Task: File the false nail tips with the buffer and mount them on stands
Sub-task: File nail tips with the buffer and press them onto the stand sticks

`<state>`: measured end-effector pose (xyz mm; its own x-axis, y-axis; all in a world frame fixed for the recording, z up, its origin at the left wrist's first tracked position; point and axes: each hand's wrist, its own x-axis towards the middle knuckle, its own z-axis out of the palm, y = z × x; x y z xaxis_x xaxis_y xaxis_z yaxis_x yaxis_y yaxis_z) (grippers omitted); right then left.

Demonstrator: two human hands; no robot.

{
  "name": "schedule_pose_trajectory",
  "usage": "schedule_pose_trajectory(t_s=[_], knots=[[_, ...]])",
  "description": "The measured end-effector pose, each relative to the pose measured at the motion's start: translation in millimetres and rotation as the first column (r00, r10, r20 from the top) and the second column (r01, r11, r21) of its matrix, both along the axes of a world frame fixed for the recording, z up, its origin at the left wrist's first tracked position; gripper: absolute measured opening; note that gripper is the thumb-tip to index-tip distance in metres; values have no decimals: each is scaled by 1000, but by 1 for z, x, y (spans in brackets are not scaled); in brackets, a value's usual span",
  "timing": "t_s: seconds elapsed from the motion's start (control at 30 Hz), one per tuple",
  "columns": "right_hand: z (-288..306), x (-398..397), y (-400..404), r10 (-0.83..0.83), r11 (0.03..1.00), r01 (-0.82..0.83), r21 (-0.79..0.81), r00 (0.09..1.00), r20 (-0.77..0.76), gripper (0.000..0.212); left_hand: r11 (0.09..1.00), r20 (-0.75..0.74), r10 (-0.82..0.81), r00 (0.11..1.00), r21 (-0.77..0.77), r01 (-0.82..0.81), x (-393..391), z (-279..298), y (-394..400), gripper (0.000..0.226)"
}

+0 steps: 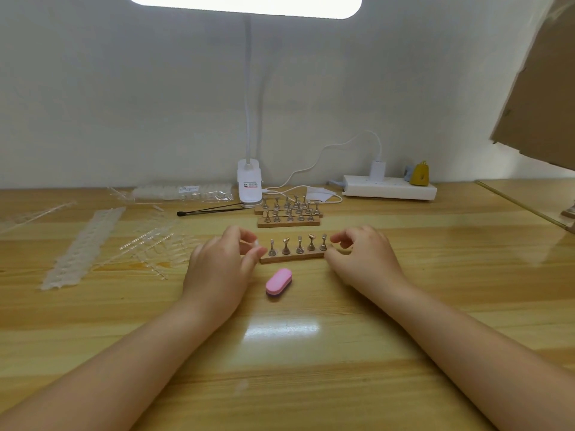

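Fingertips of our left hand (222, 262) pinch a clear false nail tip (255, 243) beside the wooden stand rail (292, 257), ready for mounting; our right hand (361, 258) steadies its far end, curled fingers holding nothing.

A label with red and green print sits on the lamp clamp (249, 185), centre frame; its lettering is too small to read.

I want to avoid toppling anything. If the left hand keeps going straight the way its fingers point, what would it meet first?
Probably the leftmost metal stand on the near wooden base. The left hand pinches a nail tip and points right toward it, though depth is hard to judge.
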<state>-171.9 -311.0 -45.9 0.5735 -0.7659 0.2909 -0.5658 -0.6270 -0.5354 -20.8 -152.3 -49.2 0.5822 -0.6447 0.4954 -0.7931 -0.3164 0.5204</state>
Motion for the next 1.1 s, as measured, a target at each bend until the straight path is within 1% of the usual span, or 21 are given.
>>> schedule_pose_trajectory(t_s=[0.1,0.23,0.37,0.5,0.53,0.6,0.67,0.73,0.77,0.83,0.9,1.0,1.1], knots=[[0,1,1,42,998,-42,-49,999,1,20,1000,-3,1,1000,22,-1,0,-1,-1,17],[-2,3,-1,44,994,-42,-96,999,19,22,999,5,-11,1000,44,10,1,-1,-2,18],[2,3,-4,75,991,-69,-118,996,49,18,999,5,-7,1000,40,7,2,-2,-2,17],[3,3,0,115,965,-109,-237,993,9,15,999,5,-16,1000,39,16,3,-3,-2,16],[2,3,2,115,958,-105,-266,993,23,14,999,10,-16,1000,33,15,2,-3,-2,16],[3,2,6,129,950,-91,-298,986,109,10,999,19,-32,999,-22,32,1,0,0,16],[5,1,10,180,955,-119,-272,960,214,5,983,-4,-96,995,-156,95,-3,5,2,16],[5,1,17,237,967,-192,-166,918,318,4,945,-51,-184,982,-284,162,-10,10,5,18],[5,2,20,252,968,-233,-97,895,368,4,930,-56,-218,974,-316,190,-14,12,6,21],[3,3,25,270,952,-304,10,861,431,5,915,-30,-266,964,-323,242,-19,13,6,24],[2,4,29,297,931,-361,50,831,470,7,908,-5,-289,957,-317,273,-22,13,5,24],[1,3,34,358,897,-440,45,781,511,14,897,30,-311,950,-323,303,-23,10,4,26],[1,4,39,427,874,-486,-10,758,493,9,886,63,-336,940,-316,338,-23,8,4,28]])
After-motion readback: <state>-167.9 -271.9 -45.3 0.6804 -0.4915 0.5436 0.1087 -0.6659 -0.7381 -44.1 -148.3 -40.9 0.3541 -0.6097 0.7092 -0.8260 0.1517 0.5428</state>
